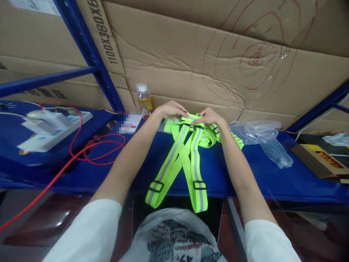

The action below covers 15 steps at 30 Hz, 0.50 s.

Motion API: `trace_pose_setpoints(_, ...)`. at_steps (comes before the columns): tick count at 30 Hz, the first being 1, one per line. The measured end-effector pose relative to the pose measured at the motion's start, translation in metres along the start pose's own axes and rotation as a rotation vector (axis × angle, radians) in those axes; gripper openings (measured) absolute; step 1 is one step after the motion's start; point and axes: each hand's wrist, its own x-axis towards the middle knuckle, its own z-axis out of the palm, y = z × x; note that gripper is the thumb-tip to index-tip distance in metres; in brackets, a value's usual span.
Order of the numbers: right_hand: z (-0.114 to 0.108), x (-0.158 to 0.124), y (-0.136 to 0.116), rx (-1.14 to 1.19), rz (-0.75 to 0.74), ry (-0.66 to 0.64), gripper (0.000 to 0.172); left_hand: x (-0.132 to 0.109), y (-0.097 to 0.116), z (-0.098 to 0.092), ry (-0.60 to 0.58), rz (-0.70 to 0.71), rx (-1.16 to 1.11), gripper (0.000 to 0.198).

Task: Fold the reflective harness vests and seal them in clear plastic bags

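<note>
A neon-green reflective strap harness (188, 153) with grey stripes and black buckles lies on the blue workbench (245, 174). Two of its straps hang over the front edge. My left hand (171, 108) and my right hand (208, 116) both pinch the bunched top of the harness at the far side of the bench, fingers closed on the webbing. The hands are close together, almost touching.
A clear plastic bag (261, 138) lies right of the harness. A drink bottle (144, 100) stands behind my left hand. A red cable (92, 153) and white power strip (51, 127) are at left, an open cardboard box (319, 158) at right. Cardboard sheets back the bench.
</note>
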Motion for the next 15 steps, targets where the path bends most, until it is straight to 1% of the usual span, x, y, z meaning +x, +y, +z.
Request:
trace_pose_setpoints(3,-0.001,0.0,-0.001,-0.003,0.008,0.042,0.084,-0.005,0.004,-0.003,0.009,0.009,0.043,0.042)
trace_pose_setpoints(5,-0.001,0.0,-0.003,-0.017,-0.002,0.079,0.082,-0.007,0.006,-0.005,-0.014,0.043,0.045,0.046)
trace_pose_setpoints(7,-0.002,-0.001,-0.005,-0.02,-0.027,0.106,0.081,-0.008,0.007,-0.006,-0.039,0.077,0.04,0.053)
trace_pose_setpoints(10,-0.006,-0.004,-0.01,0.003,-0.082,0.128,0.078,-0.007,0.008,-0.009,-0.03,0.125,0.077,0.059)
trace_pose_setpoints(13,-0.012,-0.009,-0.012,0.103,-0.127,0.096,0.072,-0.01,0.011,-0.014,-0.013,0.192,0.1,0.055)
trace_pose_setpoints(15,-0.017,-0.014,-0.014,0.225,-0.156,0.047,0.069,-0.014,0.016,-0.018,-0.015,0.244,0.044,0.058)
